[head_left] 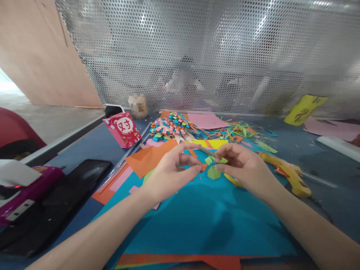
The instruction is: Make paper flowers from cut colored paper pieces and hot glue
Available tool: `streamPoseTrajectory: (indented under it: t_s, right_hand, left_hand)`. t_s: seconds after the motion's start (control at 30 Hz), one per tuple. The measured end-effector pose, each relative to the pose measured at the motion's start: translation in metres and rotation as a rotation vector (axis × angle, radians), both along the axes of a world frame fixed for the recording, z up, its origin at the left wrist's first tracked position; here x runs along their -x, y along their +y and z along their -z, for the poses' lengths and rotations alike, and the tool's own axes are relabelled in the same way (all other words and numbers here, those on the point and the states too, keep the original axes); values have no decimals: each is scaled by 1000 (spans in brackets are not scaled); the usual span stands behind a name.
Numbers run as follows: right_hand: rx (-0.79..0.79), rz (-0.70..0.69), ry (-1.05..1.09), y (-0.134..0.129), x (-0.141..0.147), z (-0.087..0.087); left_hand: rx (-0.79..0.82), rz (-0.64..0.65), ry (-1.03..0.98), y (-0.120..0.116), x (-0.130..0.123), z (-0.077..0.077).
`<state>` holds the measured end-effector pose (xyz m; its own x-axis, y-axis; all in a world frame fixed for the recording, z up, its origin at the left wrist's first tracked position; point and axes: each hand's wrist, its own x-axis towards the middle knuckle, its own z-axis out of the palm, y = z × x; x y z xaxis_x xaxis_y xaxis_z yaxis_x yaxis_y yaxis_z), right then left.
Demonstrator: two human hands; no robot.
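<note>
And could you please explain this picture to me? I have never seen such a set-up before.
There is no machine here: a person works with two bare hands. The only picture comes from a camera on the person's head, looking forward and down.

On the table lies a large blue sheet, with a green scalloped paper piece near the hands. Beyond are fringed paper flowers and a pink packet. A black phone lies left, a yellow glue gun right.

The left hand is at a small orange piece, the right hand at a light green one; the grip itself is unclear.
</note>
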<state>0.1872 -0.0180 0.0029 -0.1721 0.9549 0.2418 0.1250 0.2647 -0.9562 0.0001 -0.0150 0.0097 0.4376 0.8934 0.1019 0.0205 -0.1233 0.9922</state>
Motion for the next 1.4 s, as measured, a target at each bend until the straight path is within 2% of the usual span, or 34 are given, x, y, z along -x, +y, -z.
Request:
streamPoseTrajectory:
  t_s: [0.73,1.0,1.4]
  right_hand:
    - [11,57,-48,-1,3,-3]
    - [11,71,-72,1,2,-3]
    - [-2,61,-75,2,3,-2]
  left_hand:
    - [-49,-53,109,-1,0,2]
    - [29,-17,-10,-1,2,-3]
    - [-20,-19,-75,5,7,4]
